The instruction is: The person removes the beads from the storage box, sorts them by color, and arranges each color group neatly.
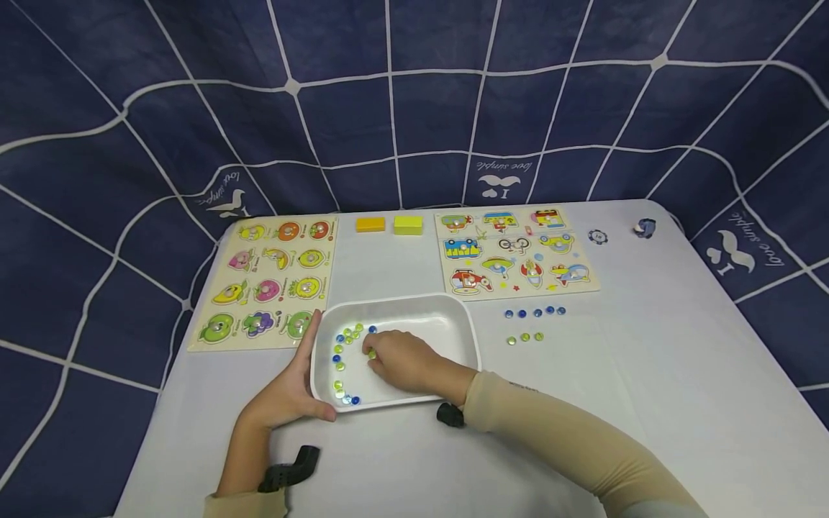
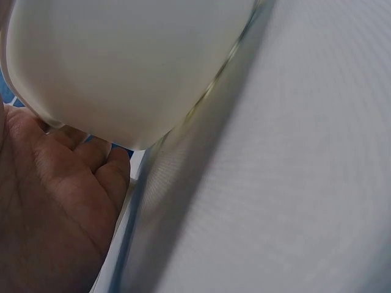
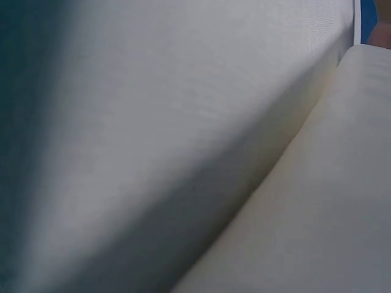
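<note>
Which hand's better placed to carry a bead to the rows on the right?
Right, most likely: the right hand is in the tray, fingertips at a green bead, nearer the bead rows. The left hand braces the tray's left end.

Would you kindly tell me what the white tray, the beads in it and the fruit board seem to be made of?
White tray: probably smooth, glossy plastic, given its rounded corners and soft reflections.
Beads: glass or plastic, I can't tell which; bright highlights show a shiny finish.
Fruit board: likely wood, fairly matte, judging by its pale tan face.
</note>
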`<state>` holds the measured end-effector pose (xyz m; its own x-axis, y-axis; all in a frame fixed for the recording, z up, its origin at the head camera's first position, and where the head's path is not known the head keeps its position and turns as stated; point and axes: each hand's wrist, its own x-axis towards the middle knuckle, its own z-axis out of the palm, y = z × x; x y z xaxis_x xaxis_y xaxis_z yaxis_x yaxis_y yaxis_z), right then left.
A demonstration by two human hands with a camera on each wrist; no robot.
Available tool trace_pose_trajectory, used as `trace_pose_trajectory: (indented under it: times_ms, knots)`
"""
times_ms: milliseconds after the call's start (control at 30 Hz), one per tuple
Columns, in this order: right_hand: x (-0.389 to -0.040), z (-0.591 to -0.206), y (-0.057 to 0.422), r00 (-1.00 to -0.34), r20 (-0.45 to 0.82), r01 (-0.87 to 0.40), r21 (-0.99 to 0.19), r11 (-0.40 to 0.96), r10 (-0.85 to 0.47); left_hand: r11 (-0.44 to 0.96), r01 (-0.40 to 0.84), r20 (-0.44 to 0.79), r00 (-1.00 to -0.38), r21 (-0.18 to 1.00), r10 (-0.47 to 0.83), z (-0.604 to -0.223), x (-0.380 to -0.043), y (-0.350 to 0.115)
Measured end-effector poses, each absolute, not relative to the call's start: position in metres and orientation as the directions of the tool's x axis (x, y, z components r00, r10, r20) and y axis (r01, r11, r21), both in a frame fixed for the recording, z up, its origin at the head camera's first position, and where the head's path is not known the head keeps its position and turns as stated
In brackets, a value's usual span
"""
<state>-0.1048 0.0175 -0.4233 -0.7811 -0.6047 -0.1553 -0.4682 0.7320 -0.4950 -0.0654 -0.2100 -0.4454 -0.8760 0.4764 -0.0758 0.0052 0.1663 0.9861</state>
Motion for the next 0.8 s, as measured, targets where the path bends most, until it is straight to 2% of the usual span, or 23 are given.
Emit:
trace_pose_trajectory:
  times_ms: [167, 333, 567, 667, 800]
  knots:
    - [-0.104, -0.422, 0.019, -0.813, -0.138, -0.462, -0.439, 0.77, -0.566, 0.165, 0.003, -0.077, -0.874, 0.986, 0.479, -0.445, -0.066, -0.209]
    - [-0.102, -0.42, 0.023, -0.815, -0.114, -0.484, -0.405, 0.776, -0.568, 0.171, 0.013, -0.072, -0.874, 0.985, 0.481, -0.446, -0.065, -0.21]
    - [-0.095, -0.39, 0.05, -0.795, -0.013, -0.504, -0.544, 0.671, -0.607, 0.172, 0.014, -0.072, -0.873, 0.985, 0.481, -0.449, -0.065, -0.21]
    - [-0.09, -0.371, 0.078, -0.787, 0.073, -0.529, -0.59, 0.61, -0.613, 0.164, 0.014, -0.068, -0.872, 0.986, 0.484, -0.449, -0.066, -0.21]
    - [-0.089, -0.358, 0.127, -0.811, 0.167, -0.536, -0.599, 0.596, -0.561, 0.154, 0.01, -0.068, -0.871, 0.988, 0.486, -0.449, -0.066, -0.21]
